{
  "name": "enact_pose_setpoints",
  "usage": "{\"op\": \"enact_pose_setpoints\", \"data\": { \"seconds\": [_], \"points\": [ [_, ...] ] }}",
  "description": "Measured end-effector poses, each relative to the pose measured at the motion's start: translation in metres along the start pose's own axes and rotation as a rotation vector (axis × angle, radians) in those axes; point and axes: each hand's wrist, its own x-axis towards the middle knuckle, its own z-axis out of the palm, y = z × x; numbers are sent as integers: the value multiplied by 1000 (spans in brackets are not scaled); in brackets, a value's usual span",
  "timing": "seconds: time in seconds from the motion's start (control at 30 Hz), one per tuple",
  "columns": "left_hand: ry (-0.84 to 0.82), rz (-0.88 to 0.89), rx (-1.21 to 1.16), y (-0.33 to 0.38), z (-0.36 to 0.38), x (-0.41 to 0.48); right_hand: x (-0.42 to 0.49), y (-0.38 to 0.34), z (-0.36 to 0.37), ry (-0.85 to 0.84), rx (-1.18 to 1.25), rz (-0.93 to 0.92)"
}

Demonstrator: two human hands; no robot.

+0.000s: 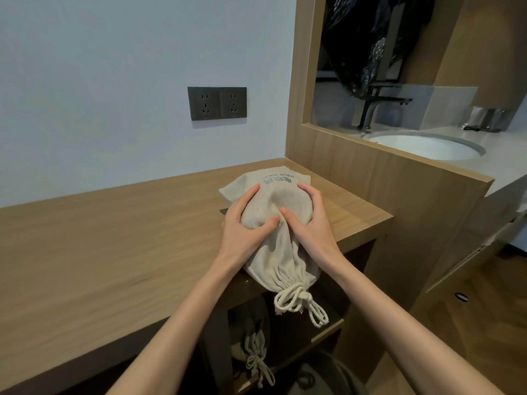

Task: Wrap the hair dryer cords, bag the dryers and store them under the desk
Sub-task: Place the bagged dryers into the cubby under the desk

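A beige cloth drawstring bag (281, 252) printed "HAIR DRYER" lies on the wooden desk (114, 238) near its right end, its tied neck and white cord knot (299, 302) hanging over the front edge. The bag bulges; its contents are hidden. My left hand (246, 223) grips the bag's left side and my right hand (309, 220) grips its right side, thumbs meeting on top. A second tied beige bag (255, 354) sits on the shelf under the desk.
A dark double wall socket (217, 103) is on the white wall behind the desk. A wooden partition (385, 178) rises on the right, with a white sink (422, 145) and dark tap beyond it. Wooden floor lies at lower right.
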Motion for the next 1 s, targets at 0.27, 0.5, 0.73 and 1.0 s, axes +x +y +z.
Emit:
{"op": "enact_pose_setpoints", "data": {
  "seconds": [0.27, 0.5, 0.73, 1.0],
  "points": [
    [-42, 117, -45, 29, 19, -45, -47, -27, -41, 126, 61, -75],
    [-130, 138, -113, 31, 50, -101, -107, -26, -78, 244, 40, -104],
    [-182, 100, -105, 13, 84, -153, -161, 3, -101, 347, -36, -44],
    [-249, 29, -58, -20, 110, -186, -199, 53, -111, 403, -49, 38]
  ]
}}
